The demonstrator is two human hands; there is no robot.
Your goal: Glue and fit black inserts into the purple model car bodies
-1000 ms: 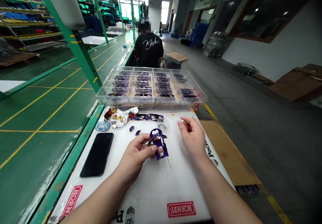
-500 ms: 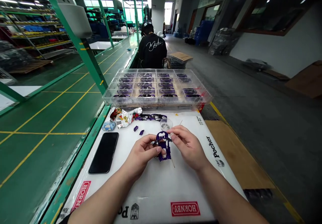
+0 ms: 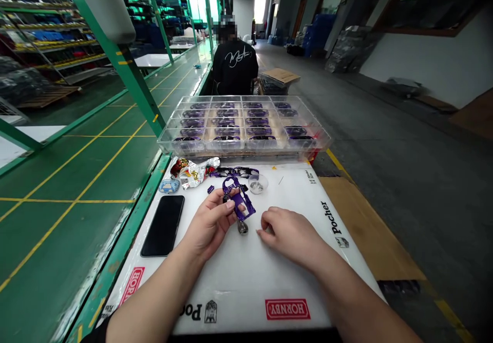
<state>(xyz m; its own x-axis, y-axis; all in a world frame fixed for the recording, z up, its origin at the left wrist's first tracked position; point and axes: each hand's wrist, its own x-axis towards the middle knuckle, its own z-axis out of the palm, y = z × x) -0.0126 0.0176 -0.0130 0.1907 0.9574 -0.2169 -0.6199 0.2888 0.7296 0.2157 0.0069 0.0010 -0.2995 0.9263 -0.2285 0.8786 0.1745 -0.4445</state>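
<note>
- While our left hand's (image 3: 214,220) fingers clamped the purple frame (image 3: 238,199), its long axis slanted toward our right hand's (image 3: 290,232) curled fingers, just rightward of it; we couldn't tell whether these gripped anything.
- Beyond them, we had a clear dish (image 3: 266,183) with small bits (image 3: 257,186), then a compartmented tray (image 3: 244,148) of purple parts (image 3: 228,122).

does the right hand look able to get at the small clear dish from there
Probably yes: white table surface shows between the right hand and the dish, and the purple part in the left hand sits off to the left.
</note>
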